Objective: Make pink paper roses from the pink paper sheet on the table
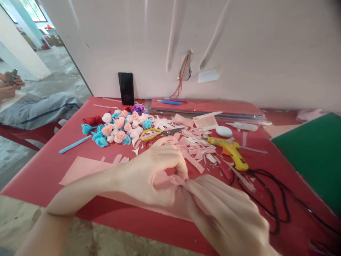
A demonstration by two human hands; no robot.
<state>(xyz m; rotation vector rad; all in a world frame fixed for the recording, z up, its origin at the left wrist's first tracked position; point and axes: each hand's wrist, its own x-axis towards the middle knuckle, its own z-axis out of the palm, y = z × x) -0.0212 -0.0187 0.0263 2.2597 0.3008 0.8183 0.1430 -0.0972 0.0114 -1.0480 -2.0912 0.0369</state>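
Note:
My left hand [160,170] curls round a small piece of pink crepe paper [162,180], thumb and fingers closed toward each other. On its right side, my right hand [223,206] pinches the twisted end of the same paper between thumb and fingertips. Part of the paper is hidden inside my hands. Below them a larger pink paper sheet [149,202] lies along the table's front edge. Just beyond my left hand are scissors [170,132] with yellow handles, lying among pink and white paper scraps [191,145].
Paper roses [119,124] in several colours are heaped at the back left, near an upright phone [126,89]. A yellow glue gun [231,151] with a black cord [274,206] lies right. A green board [314,153] covers the right edge. Another person's hands [12,85] show at far left.

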